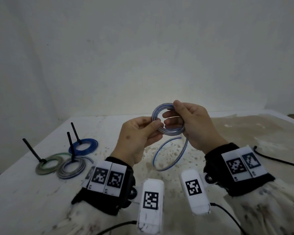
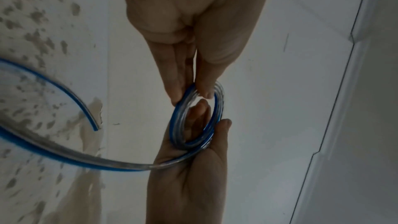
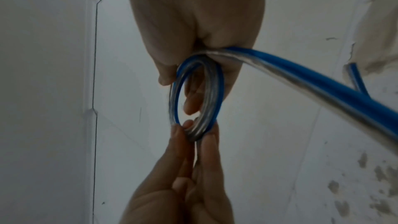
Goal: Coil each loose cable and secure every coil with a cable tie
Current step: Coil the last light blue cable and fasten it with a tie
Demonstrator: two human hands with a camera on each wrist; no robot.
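A clear cable with a blue stripe is wound into a small coil (image 1: 172, 132) that both hands hold up above the table. My left hand (image 1: 153, 126) pinches the coil's near left side between thumb and fingers. My right hand (image 1: 170, 116) grips its right side, fingers curled through the ring. The loose tail (image 1: 186, 146) drops from the right hand and curves in a wide loop over the table. In the left wrist view the left hand (image 2: 191, 97) pinches the coil (image 2: 219, 108) from above. In the right wrist view the right hand (image 3: 178, 91) holds the coil (image 3: 218, 91) and the tail (image 3: 323, 88) runs off right.
Three coils lie at the table's left, each with a black cable tie (image 1: 70, 145) sticking up: a blue coil (image 1: 93, 143), a green-grey coil (image 1: 41, 170) and a grey-blue coil (image 1: 64, 175). A black cord (image 1: 278, 160) trails at the right. The white table (image 1: 24, 192) is stained.
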